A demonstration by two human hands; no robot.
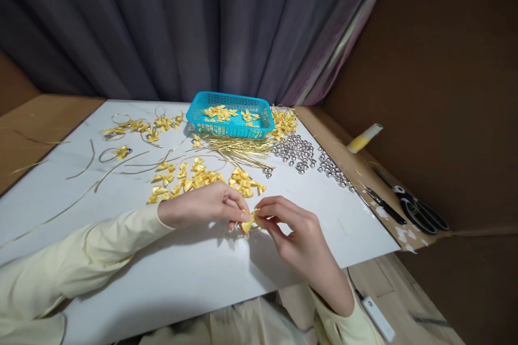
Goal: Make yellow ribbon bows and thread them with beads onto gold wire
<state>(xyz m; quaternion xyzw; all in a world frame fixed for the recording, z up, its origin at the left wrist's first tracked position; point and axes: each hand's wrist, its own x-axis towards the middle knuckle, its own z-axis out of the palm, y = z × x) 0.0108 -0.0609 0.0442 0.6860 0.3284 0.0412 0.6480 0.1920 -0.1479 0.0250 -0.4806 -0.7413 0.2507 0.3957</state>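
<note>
Near the front middle of the white table, a small yellow ribbon bow (pixel 247 225) is held between my two hands. My left hand (pixel 210 206) pinches it from the left with thumb and fingers. From the right, the closed fingertips of my right hand (pixel 293 226) grip the bow's other side. A thin wire or cord loop shows just below the bow, partly hidden by the fingers. Just beyond my hands lie loose yellow bows (pixel 198 177) in a spread pile, with a smaller pile (pixel 245 182) to its right.
A blue basket (pixel 231 130) with yellow bows stands at the back. Gold cords (pixel 238 150) lie before it, silver bells or beads (pixel 297 152) to their right. Finished-looking looped bows (pixel 151 128) lie back left. Scissors (pixel 418 210), a black tool (pixel 386 206) and a yellow-and-white tube (pixel 364 138) lie right.
</note>
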